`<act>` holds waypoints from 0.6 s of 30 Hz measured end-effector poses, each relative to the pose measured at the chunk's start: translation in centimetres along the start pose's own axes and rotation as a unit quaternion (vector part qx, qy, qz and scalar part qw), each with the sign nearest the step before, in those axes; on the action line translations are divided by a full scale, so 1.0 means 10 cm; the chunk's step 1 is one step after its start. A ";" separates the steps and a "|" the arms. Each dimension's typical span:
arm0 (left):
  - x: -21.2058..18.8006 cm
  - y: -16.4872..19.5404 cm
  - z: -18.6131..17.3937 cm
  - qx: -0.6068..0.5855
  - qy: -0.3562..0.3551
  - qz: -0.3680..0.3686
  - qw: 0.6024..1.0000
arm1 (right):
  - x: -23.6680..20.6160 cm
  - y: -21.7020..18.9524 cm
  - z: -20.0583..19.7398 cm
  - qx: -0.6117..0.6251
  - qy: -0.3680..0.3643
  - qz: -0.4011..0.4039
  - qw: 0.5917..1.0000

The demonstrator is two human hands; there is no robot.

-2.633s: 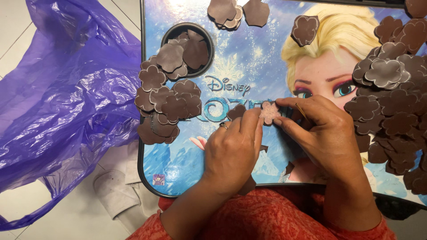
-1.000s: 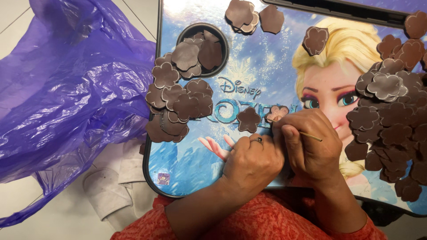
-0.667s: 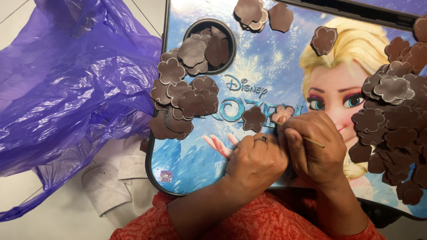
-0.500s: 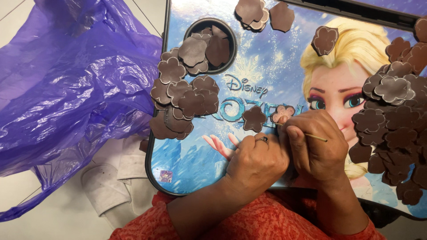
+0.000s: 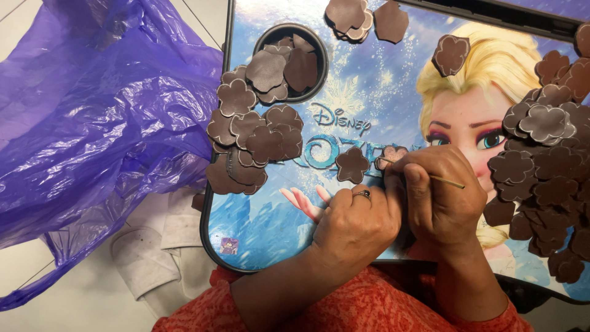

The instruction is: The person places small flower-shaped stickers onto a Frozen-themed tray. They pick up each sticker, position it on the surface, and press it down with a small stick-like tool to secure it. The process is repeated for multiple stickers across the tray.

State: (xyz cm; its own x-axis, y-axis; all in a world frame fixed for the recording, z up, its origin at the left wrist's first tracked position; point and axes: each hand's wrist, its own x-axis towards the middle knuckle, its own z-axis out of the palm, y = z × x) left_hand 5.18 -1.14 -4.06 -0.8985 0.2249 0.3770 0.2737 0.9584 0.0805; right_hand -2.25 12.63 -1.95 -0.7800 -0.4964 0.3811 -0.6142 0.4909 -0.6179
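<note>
My left hand (image 5: 356, 224), with a ring on one finger, is curled shut and pressed against my right hand (image 5: 442, 197) over a blue picture-printed lap tray (image 5: 270, 240). My right hand grips a thin stick (image 5: 452, 182) that pokes out to the right. A pinkish-brown flower cutout (image 5: 392, 154) peeks out just above the fingers of both hands; whether either hand pinches it is hidden. A single brown flower cutout (image 5: 352, 165) lies on the tray just left of it.
Brown flower cutouts lie in a heap at the tray's left (image 5: 249, 138), in its round cup recess (image 5: 289, 64), along the top (image 5: 362, 15) and piled at the right (image 5: 547, 166). A crumpled purple plastic bag (image 5: 92, 135) lies left of the tray, white cloth (image 5: 153, 246) beneath it.
Both hands have drawn closer together and toward me, fists closed, and the thin stick now shows in my right hand. The view has shifted slightly, so the tray sits further right.
</note>
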 end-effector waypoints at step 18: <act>0.05 -0.04 -0.08 0.028 0.008 -0.022 0.999 | -0.01 0.02 0.01 -0.002 0.073 0.044 0.996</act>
State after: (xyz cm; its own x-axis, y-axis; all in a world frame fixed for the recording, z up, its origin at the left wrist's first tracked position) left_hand 4.94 -1.52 -3.16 -0.9030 0.1806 0.3899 0.2145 0.9757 0.0450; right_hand -2.34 12.72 -2.19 -0.8397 -0.3420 0.4218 -0.5430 0.5309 -0.6507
